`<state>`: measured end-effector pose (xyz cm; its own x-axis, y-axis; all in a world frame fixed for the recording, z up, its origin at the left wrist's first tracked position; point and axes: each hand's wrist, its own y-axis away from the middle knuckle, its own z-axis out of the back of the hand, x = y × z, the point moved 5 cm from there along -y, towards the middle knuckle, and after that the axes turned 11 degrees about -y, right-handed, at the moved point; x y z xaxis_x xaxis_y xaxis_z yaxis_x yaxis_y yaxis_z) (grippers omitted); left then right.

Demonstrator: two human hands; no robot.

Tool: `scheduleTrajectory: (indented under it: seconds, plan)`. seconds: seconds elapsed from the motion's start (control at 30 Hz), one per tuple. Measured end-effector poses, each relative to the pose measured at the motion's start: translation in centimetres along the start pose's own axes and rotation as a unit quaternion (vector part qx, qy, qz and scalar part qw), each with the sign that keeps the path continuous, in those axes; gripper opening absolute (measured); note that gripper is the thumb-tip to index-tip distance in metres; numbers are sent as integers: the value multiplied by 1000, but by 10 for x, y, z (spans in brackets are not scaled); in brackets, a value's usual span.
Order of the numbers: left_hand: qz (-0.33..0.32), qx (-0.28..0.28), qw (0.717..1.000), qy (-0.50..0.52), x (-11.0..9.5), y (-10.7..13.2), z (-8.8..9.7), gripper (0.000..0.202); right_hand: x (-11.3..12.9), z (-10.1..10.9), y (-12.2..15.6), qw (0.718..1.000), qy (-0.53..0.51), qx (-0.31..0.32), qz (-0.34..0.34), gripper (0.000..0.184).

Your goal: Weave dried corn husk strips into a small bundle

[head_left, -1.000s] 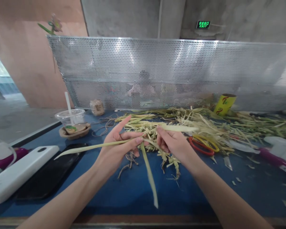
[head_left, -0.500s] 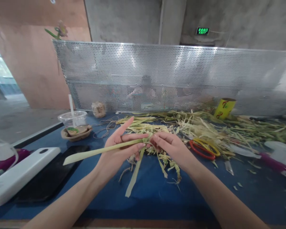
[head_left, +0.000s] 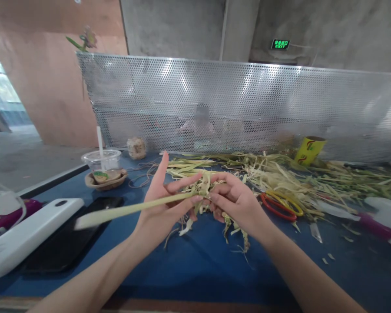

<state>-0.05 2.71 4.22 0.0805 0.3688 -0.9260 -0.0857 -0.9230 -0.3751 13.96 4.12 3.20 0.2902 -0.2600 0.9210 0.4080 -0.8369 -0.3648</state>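
My left hand point(head_left: 164, 204) holds a long pale green leaf strip point(head_left: 124, 211) pinched between thumb and fingers, its free end pointing left over the black tray; the index finger sticks up. My right hand point(head_left: 236, 202) is curled, fingers closed on the woven knot of leaf strips point(head_left: 203, 191) where the two hands meet. Frayed strip ends point(head_left: 234, 226) hang down from the knot toward the blue table point(head_left: 195, 265).
A heap of leaf strips point(head_left: 280, 174) covers the back of the table. Red and yellow scissors point(head_left: 278, 204) lie right of my right hand. Left: a cup with straw point(head_left: 101, 160), a black tray point(head_left: 68, 239), a white box point(head_left: 26, 234). A perforated metal screen point(head_left: 234, 104) stands behind.
The hanging strip that dangled below my hands has been drawn up into the knot. My right hand has closed tighter, and the long strip's free end has dipped lower to the left.
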Motion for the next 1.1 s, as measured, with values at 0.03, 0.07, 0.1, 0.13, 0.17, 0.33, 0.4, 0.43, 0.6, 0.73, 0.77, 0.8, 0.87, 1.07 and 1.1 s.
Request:
scheduleTrajectory:
  seconds: [0.03, 0.07, 0.1, 0.13, 0.17, 0.33, 0.4, 0.43, 0.6, 0.73, 0.77, 0.8, 0.87, 1.07, 1.1]
  plan:
    - [11, -7, 1000, -9, 2, -1, 1, 112, 0, 1, 1, 1000, 3, -12, -12, 19]
    - [18, -15, 1000, -17, 3, -2, 3, 110, 1, 2, 2, 999, 15, -25, -15, 19]
    - [22, -20, 999, -25, 5, -3, 4, 107, 3, 3, 3, 999, 35, -37, -6, 19]
    - [25, -18, 999, -30, 6, -4, 5, 103, 5, 5, 4, 997, 63, -48, 12, 17]
    - [31, -14, 999, -31, 7, -4, 5, 101, 7, 6, 4, 993, 94, -54, 35, 15]
    - [73, 10, 997, -8, 11, -7, 5, 89, 5, 5, 5, 980, 185, -29, 66, 10]
    - [79, 11, 997, -2, 11, -7, 6, 84, 3, 5, 4, 979, 191, -25, 64, 12]
    - [85, 10, 996, 2, 12, -6, 6, 83, 3, 4, 3, 979, 192, -24, 64, 16]
    - [153, 28, 986, 59, 15, -5, 3, 70, 7, -3, 8, 967, 233, 29, 94, 35]
    - [196, 23, 974, 114, 14, -4, 3, 52, 16, -9, 14, 921, 331, 60, 198, 38]
    - [211, 15, 969, 126, 14, -3, 3, 48, 17, -11, 14, 899, 370, 66, 227, 37]
    - [226, 7, 964, 137, 14, -2, 3, 45, 18, -14, 15, 874, 407, 69, 257, 35]
    - [249, -3, 956, 154, 15, -1, 4, 38, 18, -20, 16, 828, 466, 70, 305, 31]
    - [251, 1, 953, 170, 17, 0, 4, 27, 15, -29, 16, 774, 534, 66, 333, 23]
    - [251, 2, 952, 177, 18, 1, 4, 26, 15, -29, 16, 762, 546, 52, 344, 20]
